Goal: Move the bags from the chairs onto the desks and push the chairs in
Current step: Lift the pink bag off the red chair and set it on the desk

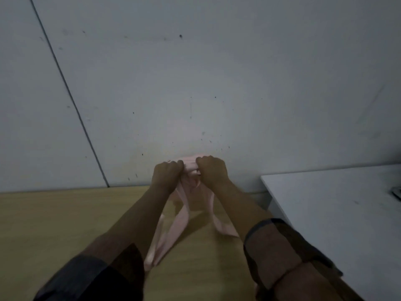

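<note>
A pale pink cloth bag [192,168] is held up at the far edge of a wooden desk [54,224], close to the wall. My left hand [167,172] and my right hand [211,170] are both closed on its bunched top, side by side. Long pink straps [180,224] trail from the bag toward me across the desktop, between my forearms. Most of the bag's body is hidden behind my hands. No chair is in view.
A grey-white wall [195,72] with small dark marks rises directly behind the desk. A white desk [336,213] stands to the right, separated by a narrow gap, with a small dark object [397,192] at the frame's edge.
</note>
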